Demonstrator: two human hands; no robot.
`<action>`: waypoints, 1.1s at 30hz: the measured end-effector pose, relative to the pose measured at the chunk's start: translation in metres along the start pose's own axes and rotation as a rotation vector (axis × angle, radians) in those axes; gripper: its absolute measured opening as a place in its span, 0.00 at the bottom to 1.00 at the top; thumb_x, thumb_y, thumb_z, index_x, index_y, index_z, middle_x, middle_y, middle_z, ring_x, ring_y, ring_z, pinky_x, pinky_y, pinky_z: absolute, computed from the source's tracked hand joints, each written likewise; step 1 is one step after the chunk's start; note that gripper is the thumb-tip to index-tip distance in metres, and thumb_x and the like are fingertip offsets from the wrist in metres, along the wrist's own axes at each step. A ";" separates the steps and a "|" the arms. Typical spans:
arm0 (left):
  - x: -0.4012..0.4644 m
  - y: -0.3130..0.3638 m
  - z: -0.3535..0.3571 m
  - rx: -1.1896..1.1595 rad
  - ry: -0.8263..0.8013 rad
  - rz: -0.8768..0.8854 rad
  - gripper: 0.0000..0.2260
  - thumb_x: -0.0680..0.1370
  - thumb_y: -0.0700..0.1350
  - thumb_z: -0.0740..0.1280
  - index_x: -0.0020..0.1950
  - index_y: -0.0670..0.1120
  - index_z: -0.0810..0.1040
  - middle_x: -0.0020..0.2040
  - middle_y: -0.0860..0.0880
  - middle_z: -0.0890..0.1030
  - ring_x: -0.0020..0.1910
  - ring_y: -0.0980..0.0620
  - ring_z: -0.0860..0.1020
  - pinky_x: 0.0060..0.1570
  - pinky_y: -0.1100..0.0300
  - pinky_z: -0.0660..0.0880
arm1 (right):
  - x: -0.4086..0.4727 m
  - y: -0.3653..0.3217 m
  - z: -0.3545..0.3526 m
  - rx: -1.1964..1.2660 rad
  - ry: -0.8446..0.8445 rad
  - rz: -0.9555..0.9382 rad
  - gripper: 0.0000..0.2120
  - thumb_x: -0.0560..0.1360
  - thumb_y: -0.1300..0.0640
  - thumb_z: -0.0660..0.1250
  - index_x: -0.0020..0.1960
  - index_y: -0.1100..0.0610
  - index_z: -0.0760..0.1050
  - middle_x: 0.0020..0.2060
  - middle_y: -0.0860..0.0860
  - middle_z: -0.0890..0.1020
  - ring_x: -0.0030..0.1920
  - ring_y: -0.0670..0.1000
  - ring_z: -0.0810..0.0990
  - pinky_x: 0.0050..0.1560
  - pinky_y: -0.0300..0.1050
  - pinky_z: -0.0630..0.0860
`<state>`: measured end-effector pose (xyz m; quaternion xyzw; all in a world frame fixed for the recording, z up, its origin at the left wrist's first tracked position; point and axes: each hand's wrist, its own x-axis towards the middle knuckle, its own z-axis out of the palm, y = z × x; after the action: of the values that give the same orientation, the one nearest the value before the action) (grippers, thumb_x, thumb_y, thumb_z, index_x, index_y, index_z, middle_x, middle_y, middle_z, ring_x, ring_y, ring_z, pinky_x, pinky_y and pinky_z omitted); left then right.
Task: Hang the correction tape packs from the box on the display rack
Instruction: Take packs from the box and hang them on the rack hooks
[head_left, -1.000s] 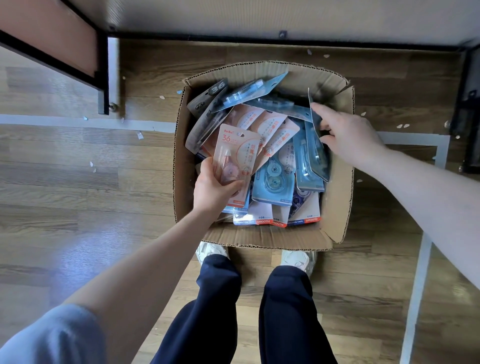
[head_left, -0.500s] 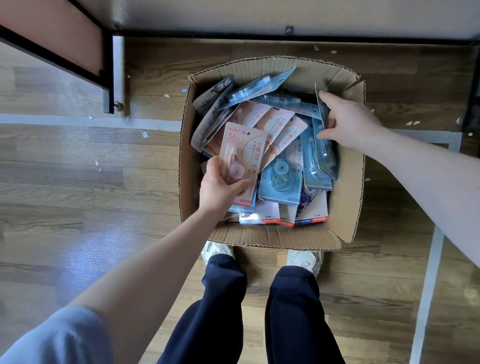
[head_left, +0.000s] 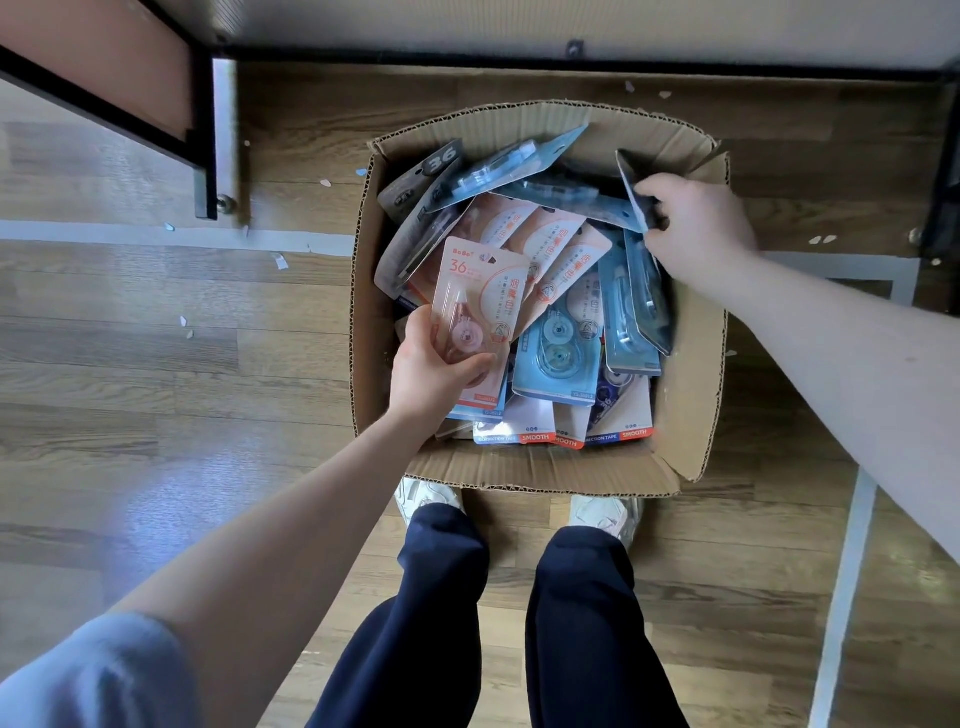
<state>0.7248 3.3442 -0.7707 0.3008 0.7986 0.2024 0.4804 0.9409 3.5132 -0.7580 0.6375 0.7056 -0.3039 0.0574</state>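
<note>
An open cardboard box (head_left: 691, 374) stands on the wooden floor in front of my feet, filled with several pink, blue and grey correction tape packs. My left hand (head_left: 434, 369) holds a pink correction tape pack (head_left: 480, 299) by its lower end, lifted a little above the pile. My right hand (head_left: 696, 223) pinches the top of a grey-blue pack (head_left: 635, 182) standing on edge along the box's right side. The display rack's hooks are out of view.
A black metal frame (head_left: 205, 135) with a foot stands on the floor at the upper left, and a black bar (head_left: 571, 67) runs along the wall base behind the box. White tape lines (head_left: 841, 597) mark the floor. My legs and white shoes (head_left: 605, 512) are just below the box.
My right hand has closed onto the upright grey-blue pack at the box's right side and tilted it up. My left hand has kept hold of the pink pack, barely moving.
</note>
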 end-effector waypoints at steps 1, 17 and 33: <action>0.000 0.000 0.000 0.002 0.000 0.002 0.26 0.67 0.44 0.78 0.58 0.46 0.68 0.49 0.54 0.77 0.53 0.51 0.78 0.54 0.48 0.77 | -0.002 0.000 0.000 -0.005 0.024 -0.006 0.22 0.74 0.66 0.62 0.66 0.53 0.72 0.57 0.60 0.79 0.57 0.62 0.76 0.55 0.52 0.75; 0.007 -0.007 -0.003 -0.044 -0.048 0.021 0.25 0.67 0.42 0.78 0.58 0.48 0.70 0.49 0.55 0.78 0.50 0.56 0.78 0.47 0.64 0.76 | 0.004 -0.002 0.021 -0.010 0.041 0.050 0.19 0.74 0.64 0.64 0.65 0.61 0.69 0.58 0.61 0.75 0.58 0.63 0.73 0.53 0.50 0.70; 0.001 -0.016 -0.022 -0.020 -0.036 -0.009 0.27 0.66 0.42 0.78 0.60 0.52 0.69 0.51 0.57 0.79 0.52 0.55 0.79 0.55 0.51 0.78 | -0.068 -0.020 0.056 0.436 0.131 0.103 0.28 0.72 0.71 0.58 0.66 0.49 0.74 0.55 0.50 0.69 0.60 0.52 0.70 0.64 0.38 0.63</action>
<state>0.7002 3.3325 -0.7708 0.2959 0.7891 0.2027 0.4986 0.9174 3.4261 -0.7638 0.6884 0.5920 -0.4039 -0.1118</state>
